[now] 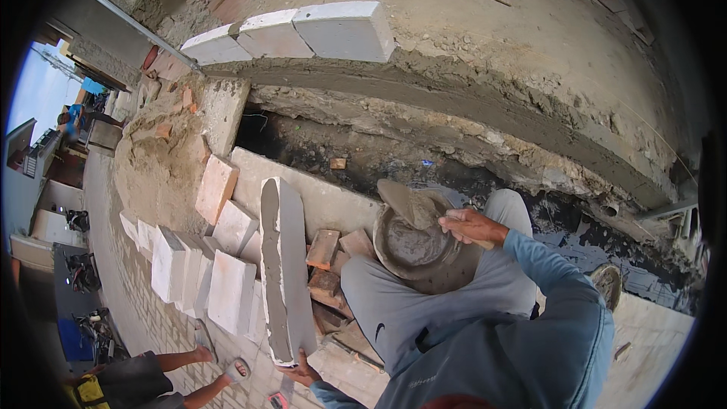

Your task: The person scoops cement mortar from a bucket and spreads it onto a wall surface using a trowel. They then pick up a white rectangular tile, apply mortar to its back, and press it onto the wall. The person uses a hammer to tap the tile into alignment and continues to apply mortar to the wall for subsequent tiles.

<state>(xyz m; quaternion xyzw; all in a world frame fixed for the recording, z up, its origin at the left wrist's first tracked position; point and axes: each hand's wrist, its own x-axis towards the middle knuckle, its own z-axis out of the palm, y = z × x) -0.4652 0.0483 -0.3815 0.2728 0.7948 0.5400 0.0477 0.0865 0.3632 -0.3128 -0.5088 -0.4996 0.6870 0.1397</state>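
Observation:
My left hand (pixel 301 369) grips the lower end of a long white block (pixel 285 269) standing on edge, with a strip of grey mortar along its upper side. My right hand (pixel 471 226) is closed on the handle of a trowel (pixel 406 203) loaded with wet mortar, held over a round bucket of mortar (pixel 413 246) between my knees. A row of white blocks (pixel 291 32) sits on a mortar bed along the top of the curved wall (pixel 485 106).
Several white blocks (pixel 198 269) and red bricks (pixel 326 250) lie stacked at my left. A dark trench (pixel 356 151) runs below the wall. A sand heap (pixel 155 159) lies at the left. Another person's legs in sandals (pixel 219 363) stand at the lower left.

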